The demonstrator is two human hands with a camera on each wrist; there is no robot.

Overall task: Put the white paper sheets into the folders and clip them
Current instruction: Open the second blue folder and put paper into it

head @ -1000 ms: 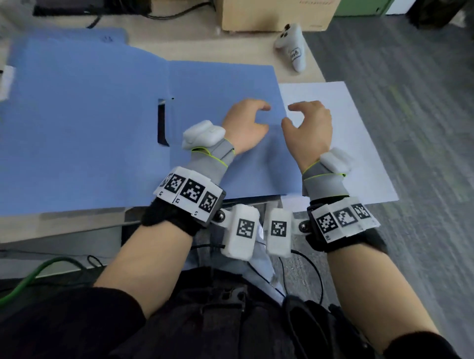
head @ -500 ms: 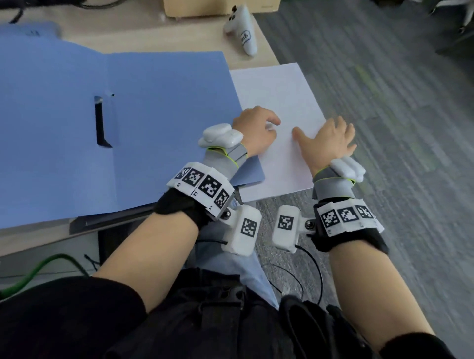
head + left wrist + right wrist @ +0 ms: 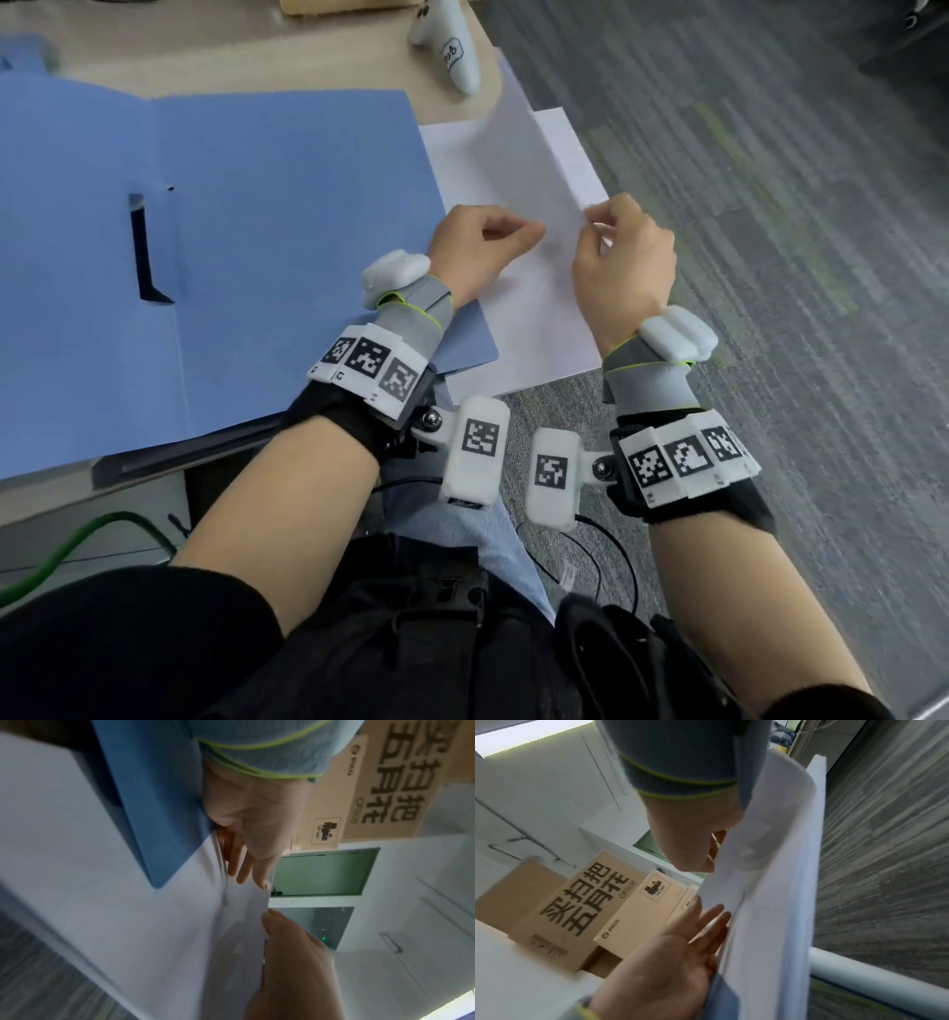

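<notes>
Two hands on white paper sheets (image 3: 518, 216): right hand (image 3: 624, 257) pinches raised top sheet edge; left hand (image 3: 480, 241) fingers flat under it. Left of fingers, open blue folder (image 3: 287, 216). Beyond fingertips, white controller (image 3: 452, 43).

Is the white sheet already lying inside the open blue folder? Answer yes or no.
No: the white paper sheets lie beside the blue folder, off its right edge.

Soft daylight — blurred, warped edges
</notes>
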